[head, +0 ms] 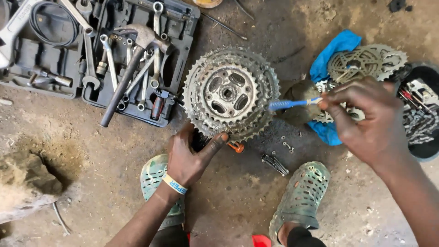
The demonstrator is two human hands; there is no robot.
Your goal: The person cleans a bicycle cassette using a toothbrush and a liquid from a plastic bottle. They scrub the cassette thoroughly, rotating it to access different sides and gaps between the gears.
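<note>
My left hand (192,155) grips the lower edge of a greasy, toothed bicycle sprocket cluster (230,93), held flat above the dirt floor. A pale wristband sits on that wrist. My right hand (366,121) pinches a blue-handled brush (292,104), and its tip touches the cluster's right rim. Beyond my right hand, a second sprocket cluster (368,61) lies on a blue cloth (336,48).
An open grey tool case (180,39) with spanners and a hammer (130,64) lies at upper left. A black basin (423,112) holding a chain and parts sits at the right edge. Small bolts (275,163) lie between my green clogs (302,194). A hole in the dirt (55,171) is at left.
</note>
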